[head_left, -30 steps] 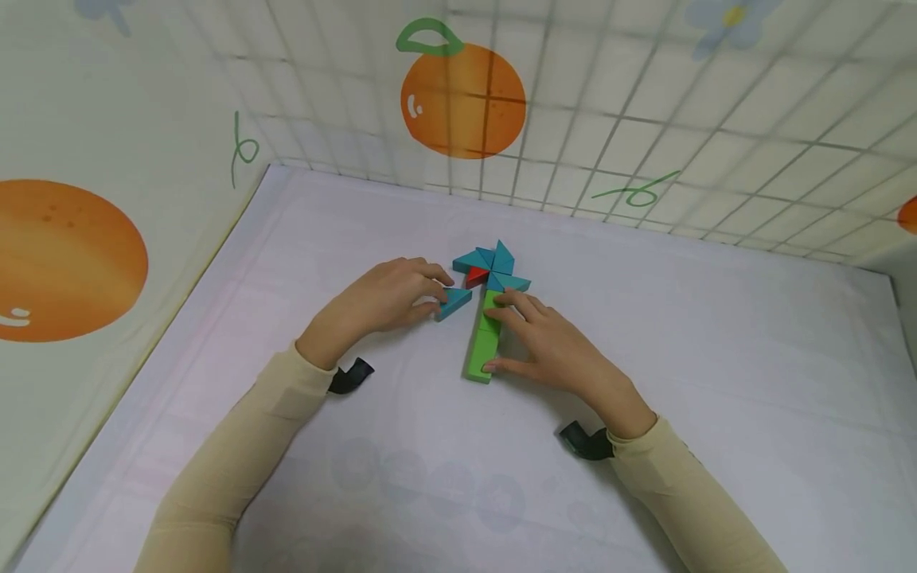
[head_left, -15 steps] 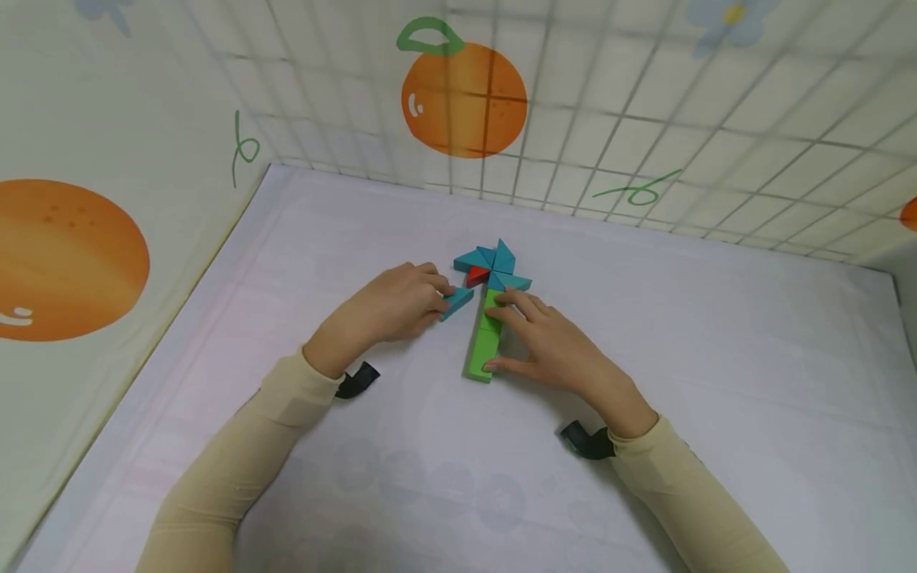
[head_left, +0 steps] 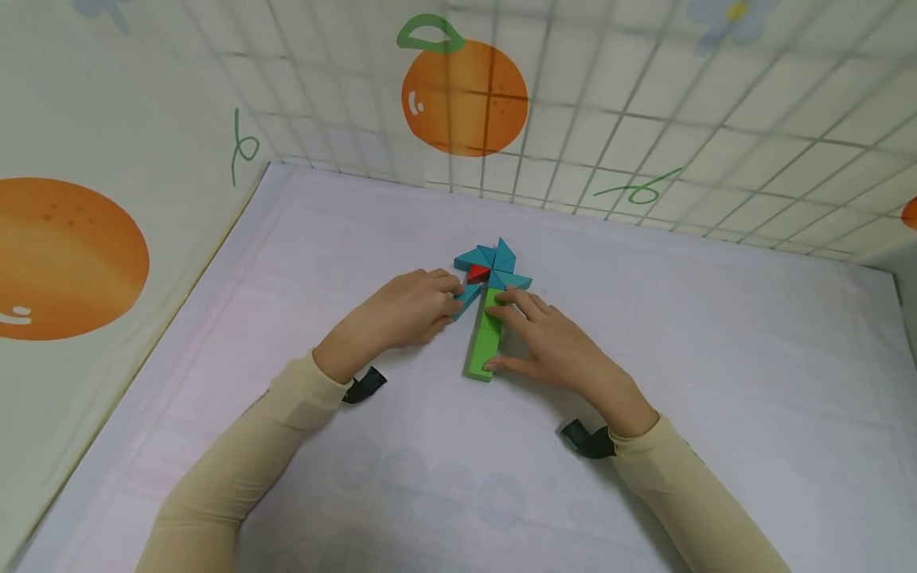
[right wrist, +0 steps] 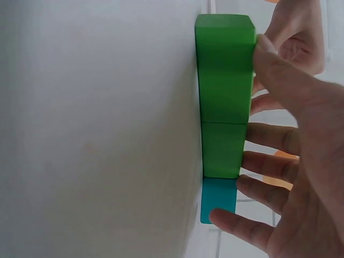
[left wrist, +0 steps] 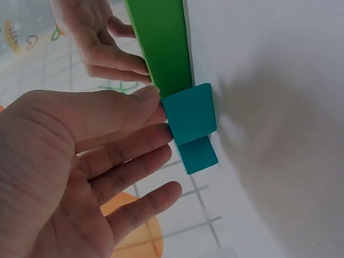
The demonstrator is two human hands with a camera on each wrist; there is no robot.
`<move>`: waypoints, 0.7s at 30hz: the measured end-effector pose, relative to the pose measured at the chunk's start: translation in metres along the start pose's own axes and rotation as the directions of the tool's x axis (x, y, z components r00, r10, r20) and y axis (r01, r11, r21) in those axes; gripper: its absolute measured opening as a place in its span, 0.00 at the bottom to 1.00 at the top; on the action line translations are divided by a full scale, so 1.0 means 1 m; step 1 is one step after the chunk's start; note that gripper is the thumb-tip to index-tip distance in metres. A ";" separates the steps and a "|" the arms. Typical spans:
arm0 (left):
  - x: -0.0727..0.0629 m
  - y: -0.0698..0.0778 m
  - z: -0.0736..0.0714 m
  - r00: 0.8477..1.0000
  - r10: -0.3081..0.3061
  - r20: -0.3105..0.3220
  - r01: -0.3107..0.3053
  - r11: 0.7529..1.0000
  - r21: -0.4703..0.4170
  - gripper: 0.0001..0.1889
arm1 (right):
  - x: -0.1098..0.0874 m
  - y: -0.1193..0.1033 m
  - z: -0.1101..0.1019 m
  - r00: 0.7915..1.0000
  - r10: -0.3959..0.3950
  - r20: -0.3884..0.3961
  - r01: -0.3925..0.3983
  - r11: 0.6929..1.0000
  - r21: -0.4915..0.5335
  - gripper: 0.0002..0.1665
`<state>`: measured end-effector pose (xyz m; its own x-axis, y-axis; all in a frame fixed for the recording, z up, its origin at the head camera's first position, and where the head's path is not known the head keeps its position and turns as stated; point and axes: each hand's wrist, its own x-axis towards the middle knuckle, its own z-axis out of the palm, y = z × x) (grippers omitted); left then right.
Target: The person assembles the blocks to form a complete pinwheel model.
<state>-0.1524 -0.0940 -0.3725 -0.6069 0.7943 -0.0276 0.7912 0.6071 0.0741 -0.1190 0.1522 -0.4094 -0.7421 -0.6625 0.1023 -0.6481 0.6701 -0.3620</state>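
My left hand (head_left: 408,310) pinches a blue triangular block (head_left: 468,298) between thumb and fingers, just left of a green stem and below a red triangular block (head_left: 478,274). In the left wrist view, that block's blue end face (left wrist: 191,114) stands by the thumb tip. Blue triangular blocks (head_left: 504,259) fan around a centre like a pinwheel, with the red one among them. Below runs the stem, a longer green block (head_left: 483,352) and a shorter green block (right wrist: 223,150). My right hand (head_left: 552,342) rests along the stem's right side, fingertips and thumb touching it, fingers fairly straight.
A white cloth (head_left: 401,469) covers the table under the blocks. Behind it rises a grid-patterned curtain (head_left: 587,103) with a printed orange (head_left: 466,99). Black wrist cameras (head_left: 365,386) sit below both sleeves.
My left hand has slid right with the blue triangular block, turning it slightly and bringing it nearer the green stem and red block. Its fingers have closed more. The right hand has stayed in place.
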 end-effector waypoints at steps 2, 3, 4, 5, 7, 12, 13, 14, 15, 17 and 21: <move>0.000 0.002 0.000 1.000 -0.017 0.006 0.017 1.000 -0.007 0.11 | 0.000 0.000 0.000 1.000 0.000 -0.001 0.000 1.000 0.003 0.44; 0.000 0.002 0.000 1.000 -0.024 0.009 0.025 1.000 -0.010 0.11 | 0.000 0.000 0.000 1.000 0.000 -0.001 0.000 1.000 0.004 0.43; 0.000 0.003 -0.001 0.999 -0.029 0.012 0.030 0.999 -0.013 0.11 | 0.000 0.000 0.000 1.000 -0.002 -0.002 0.002 1.000 0.004 0.44; -0.001 0.003 -0.001 0.999 -0.031 0.016 0.032 0.999 -0.014 0.12 | 0.000 0.000 0.000 1.000 -0.002 -0.002 0.002 1.000 0.004 0.44; -0.001 0.004 -0.001 0.999 -0.031 0.019 0.032 0.999 -0.021 0.12 | 0.000 0.000 0.000 1.000 -0.002 -0.001 0.002 1.000 0.004 0.44; 0.000 0.004 0.003 1.000 -0.013 0.008 0.013 0.999 -0.045 0.13 | 0.000 0.000 0.000 1.000 0.000 0.003 0.000 1.000 0.006 0.43; 0.001 0.004 0.004 1.000 -0.008 0.005 0.009 0.999 -0.045 0.14 | 0.000 0.000 0.000 1.000 0.001 0.004 -0.001 1.000 0.007 0.43; 0.002 0.004 0.005 1.000 -0.006 0.005 0.007 0.999 -0.043 0.16 | 0.000 0.000 0.000 1.000 0.001 0.004 -0.002 1.000 0.007 0.43; 0.002 0.005 0.005 1.000 -0.006 0.007 0.006 0.999 -0.038 0.17 | 0.000 0.000 0.000 1.000 0.001 0.004 -0.001 1.000 0.008 0.43; 0.003 0.005 0.006 1.000 -0.005 0.006 0.005 1.000 -0.026 0.19 | 0.000 0.000 0.000 1.000 0.003 0.004 -0.003 1.000 0.010 0.43; 0.004 0.006 0.007 1.000 -0.010 0.005 0.010 1.000 -0.011 0.20 | -0.001 -0.001 0.000 1.000 0.005 0.004 -0.005 1.000 0.010 0.44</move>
<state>-0.1494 -0.0873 -0.3793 -0.6143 0.7884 -0.0334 0.7843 0.6147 0.0844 -0.1179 0.1523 -0.4095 -0.7444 -0.6607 0.0967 -0.6427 0.6697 -0.3721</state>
